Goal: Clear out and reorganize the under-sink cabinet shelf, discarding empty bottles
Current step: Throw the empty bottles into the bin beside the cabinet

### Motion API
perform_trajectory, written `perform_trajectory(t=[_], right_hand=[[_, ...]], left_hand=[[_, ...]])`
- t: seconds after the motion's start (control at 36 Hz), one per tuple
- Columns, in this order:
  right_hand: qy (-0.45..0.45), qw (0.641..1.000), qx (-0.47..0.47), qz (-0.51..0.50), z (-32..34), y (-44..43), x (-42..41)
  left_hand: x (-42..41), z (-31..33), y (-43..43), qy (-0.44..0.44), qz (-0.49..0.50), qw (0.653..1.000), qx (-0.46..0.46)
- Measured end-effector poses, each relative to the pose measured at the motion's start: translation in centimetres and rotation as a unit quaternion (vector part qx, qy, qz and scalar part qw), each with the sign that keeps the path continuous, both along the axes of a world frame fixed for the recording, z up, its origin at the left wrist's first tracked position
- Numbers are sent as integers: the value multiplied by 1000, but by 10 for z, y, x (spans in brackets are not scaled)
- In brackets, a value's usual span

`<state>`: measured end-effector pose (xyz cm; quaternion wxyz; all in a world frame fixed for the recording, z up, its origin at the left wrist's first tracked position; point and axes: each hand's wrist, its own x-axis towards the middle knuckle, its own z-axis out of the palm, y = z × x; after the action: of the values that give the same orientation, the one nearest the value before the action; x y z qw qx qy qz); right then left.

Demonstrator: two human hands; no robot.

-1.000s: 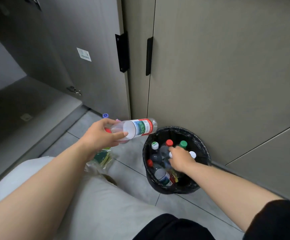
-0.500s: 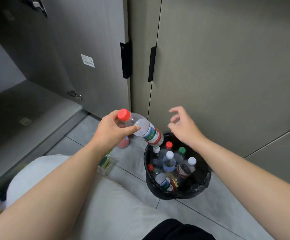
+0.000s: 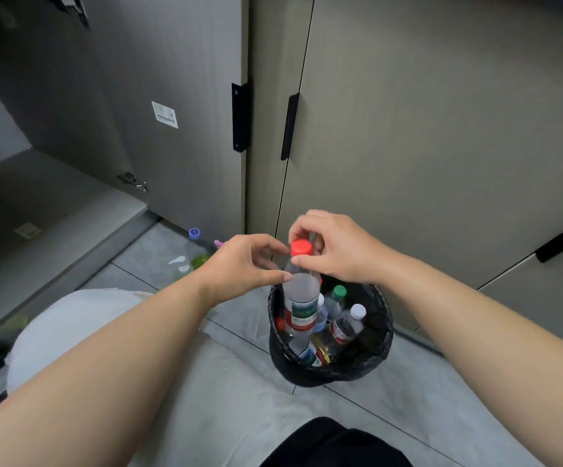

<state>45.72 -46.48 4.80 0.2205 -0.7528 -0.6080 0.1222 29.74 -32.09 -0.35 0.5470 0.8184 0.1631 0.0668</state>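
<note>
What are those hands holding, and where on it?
A clear bottle: the left hand grips its neck, the right hand pinches its red cap.

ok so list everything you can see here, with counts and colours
held bottle: one, clear with red cap, upright over the bin
bin: one, black, on the floor by the closed doors
binned bottles: at least four, clear with green, white and red caps, inside the bin
floor bottle: one, clear with purple cap, by the open door
door handles: three, black, on the cabinet doors
sticker: one, white, inside the open door
left hand: one, grips the held bottle's neck
right hand: one, pinches its cap
</note>
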Motion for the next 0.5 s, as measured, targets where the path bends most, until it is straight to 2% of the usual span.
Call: perform_trajectory(t=[0.08,0.19,0.31,0.5], right_hand=[[-12,999,-43,-17,-8,-17,15],[-19,990,-135,-48,-30,-37,28],[-23,973,-216,-75,-70,-54,31],[-32,946,-301,-116,-142,-76,26]], left_hand=[[1,-7,4,33,19,998,53],[3,-17,7,55,26,995,80],[5,-22,8,83,18,989,118],[4,-25,11,101,15,985,138]])
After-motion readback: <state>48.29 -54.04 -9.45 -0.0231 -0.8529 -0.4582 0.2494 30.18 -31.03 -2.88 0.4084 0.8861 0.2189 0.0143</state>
